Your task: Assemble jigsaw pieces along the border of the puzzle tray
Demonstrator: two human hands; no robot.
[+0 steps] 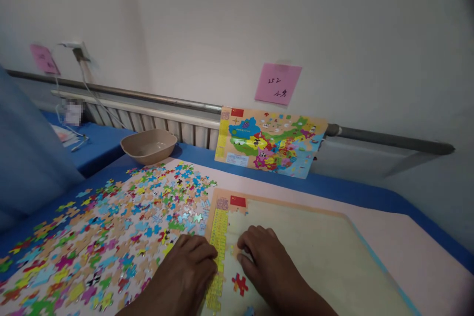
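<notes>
My left hand (188, 264) rests palm down on the left border of a puzzle tray (314, 252), its fingers curled over the yellow strip. My right hand (266, 259) lies flat on the tray's pale inside, fingertips pressing a small pale puzzle piece (234, 251) near the border. One red piece (240, 284) sits in the tray just below my right hand. Several loose colourful puzzle pieces (111, 237) are spread over the table to the left.
A finished colourful map picture (268, 142) leans against the radiator at the back. A beige bowl (148, 145) stands at the back left. A pink note (277, 83) is stuck on the wall. Blue cloth (29, 158) hangs at far left.
</notes>
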